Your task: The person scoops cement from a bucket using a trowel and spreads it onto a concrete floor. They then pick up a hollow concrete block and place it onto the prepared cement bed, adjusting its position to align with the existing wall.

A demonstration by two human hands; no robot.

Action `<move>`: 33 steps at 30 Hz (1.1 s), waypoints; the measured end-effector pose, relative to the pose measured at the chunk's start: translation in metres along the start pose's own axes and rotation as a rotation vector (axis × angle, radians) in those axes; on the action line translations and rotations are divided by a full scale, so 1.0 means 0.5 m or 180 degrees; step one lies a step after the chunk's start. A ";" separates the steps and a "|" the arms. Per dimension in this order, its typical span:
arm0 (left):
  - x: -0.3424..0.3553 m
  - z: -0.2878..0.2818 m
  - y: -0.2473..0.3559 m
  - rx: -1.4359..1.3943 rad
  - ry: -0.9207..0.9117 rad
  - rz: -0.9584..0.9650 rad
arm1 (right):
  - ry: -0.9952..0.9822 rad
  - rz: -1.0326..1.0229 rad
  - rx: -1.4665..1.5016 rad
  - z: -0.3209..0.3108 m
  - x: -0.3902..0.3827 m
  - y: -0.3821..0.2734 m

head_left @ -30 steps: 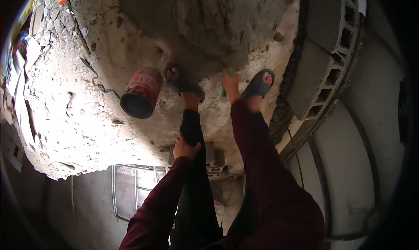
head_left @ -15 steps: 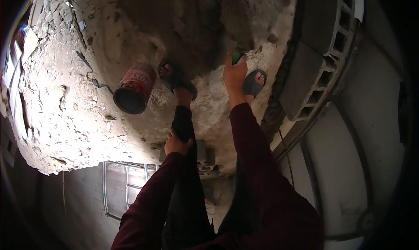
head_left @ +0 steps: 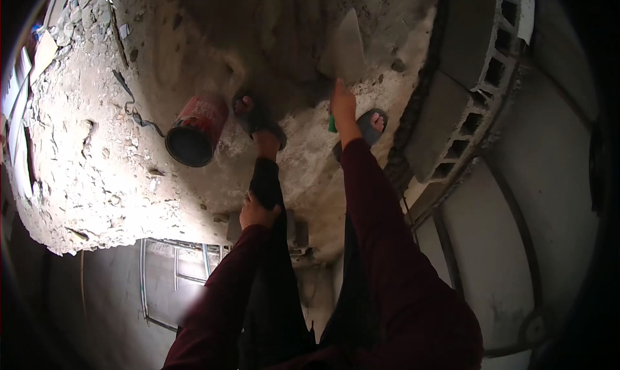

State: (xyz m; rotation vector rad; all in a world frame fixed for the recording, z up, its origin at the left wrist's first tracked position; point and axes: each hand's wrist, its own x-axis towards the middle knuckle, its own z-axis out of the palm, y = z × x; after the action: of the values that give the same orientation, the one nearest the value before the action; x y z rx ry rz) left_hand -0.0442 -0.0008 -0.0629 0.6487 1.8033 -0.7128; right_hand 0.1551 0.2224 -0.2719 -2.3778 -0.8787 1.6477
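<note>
Green-handled trowel, qty 1; dark sandals, 2; red can, 1, near the L sandal. R hand had its fingers wrapped round the trowel's grip, blade pointing fwd over rough ground, ahead of R sandal & a bit left; contact w/ ground couldn't be told. R arm reached fwd, nearly straight. L hand lay cupped over L trouser leg, tightness unclear.
</note>
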 end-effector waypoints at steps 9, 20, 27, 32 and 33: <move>-0.003 0.008 -0.034 -0.0059 -0.0176 -0.0245 | 0.0360 0.0095 -0.1148 -0.048 -0.160 0.316; -0.006 0.012 -0.016 -0.0121 -0.0089 -0.0248 | -0.0083 0.0040 0.1240 0.062 0.106 -0.129; -0.022 0.002 0.009 -0.0050 -0.0088 -0.0298 | -0.0299 -0.0155 0.0943 -0.045 0.057 -0.155; -0.032 -0.014 0.022 0.0101 0.0025 -0.0297 | -0.0361 -0.0529 0.0301 -0.111 -0.024 -0.141; -0.028 -0.021 0.021 0.0074 0.0073 -0.0221 | -0.0324 -0.0527 0.0257 -0.125 -0.042 -0.139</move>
State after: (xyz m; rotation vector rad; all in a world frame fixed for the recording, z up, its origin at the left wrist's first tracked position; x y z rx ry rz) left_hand -0.0391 0.0126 -0.0485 0.6143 1.8483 -0.7767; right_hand 0.1785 0.2826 -0.2013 -2.1231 -0.9770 1.7167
